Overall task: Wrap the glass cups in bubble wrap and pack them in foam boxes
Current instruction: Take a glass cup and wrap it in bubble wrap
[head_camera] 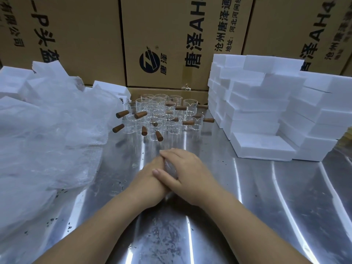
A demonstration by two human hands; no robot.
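Clasped together low over the middle of the metal table (247,206): left hand (148,178) underneath, right hand (187,171) folded over it, right thumb laid across the back of the left. Pinched between the two palms, a wrapped cup (170,168), with only a sliver of clear crinkled film showing in the gap. Both hands closed snugly round it; left fingers hidden under the right, so no telling exactly how they curl.

Step in hand, by the look of it: squeezing the wrap tight round one cup, finishing the roll or tucking in the loose ends. Not yet boxed.

Further back, well clear of the hands, a crowd of bare cups (162,119) with brown wooden handles, standing upright and close together. To the left, a big loose heap of bubble wrap (47,121) spilling toward the cups. To the right, stacked foam boxes (266,111), the nearest low one lying alone at the front of the pile. Behind everything, a wall of printed cartons (162,44).

Next, probably: keep one hand gripping the bundle so the wrap does not spring open, reach right with the other for the front box, then seat the bundle inside. Needs a firm but gentle hold, given glass under thin film.
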